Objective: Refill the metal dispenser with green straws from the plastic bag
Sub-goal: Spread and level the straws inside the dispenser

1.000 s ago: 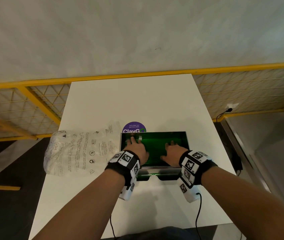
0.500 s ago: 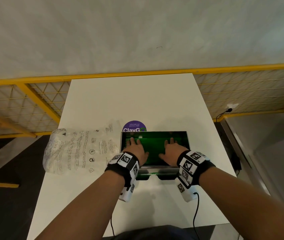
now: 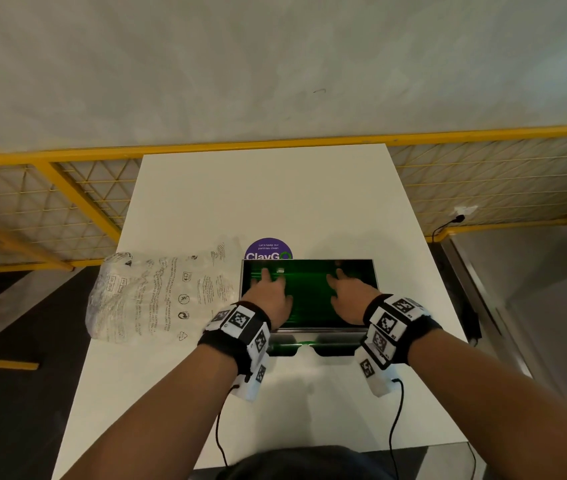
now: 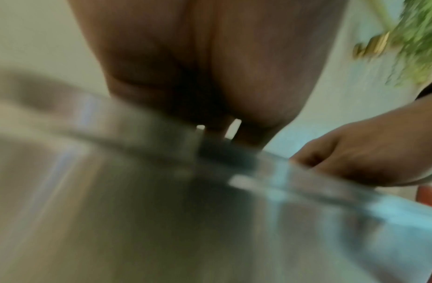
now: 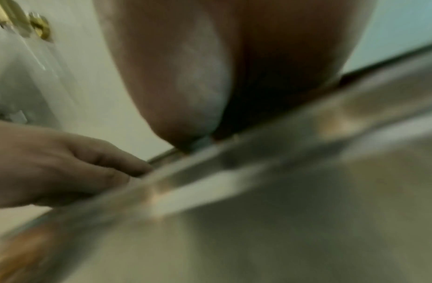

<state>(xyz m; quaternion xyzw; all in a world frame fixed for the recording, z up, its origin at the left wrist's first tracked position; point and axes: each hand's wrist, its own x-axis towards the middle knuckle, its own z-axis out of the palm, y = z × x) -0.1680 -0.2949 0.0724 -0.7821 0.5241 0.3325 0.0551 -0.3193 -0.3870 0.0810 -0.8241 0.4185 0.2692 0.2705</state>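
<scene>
The metal dispenser (image 3: 375,271) stands open on the white table, its box filled with green straws (image 3: 309,292) lying side to side. My left hand (image 3: 268,289) lies flat on the straws at the left, fingers spread and straight. My right hand (image 3: 347,289) lies flat on them at the right, fingers spread too. The clear plastic bag (image 3: 157,296) with black print lies flattened to the left of the dispenser. Both wrist views are blurred; each shows my palm over the metal rim (image 4: 142,118) (image 5: 307,122) and the other hand beside it.
A purple round sticker (image 3: 268,249) sits on the table (image 3: 268,195) just behind the dispenser. A yellow mesh railing (image 3: 67,199) runs behind and left of the table. Green shows in the dispenser's front slot (image 3: 306,346). Wrist cables (image 3: 396,420) hang near the front edge.
Both hands have slid a little farther back over the straws, and their fingers have spread wider. The bag and dispenser have stayed in place.
</scene>
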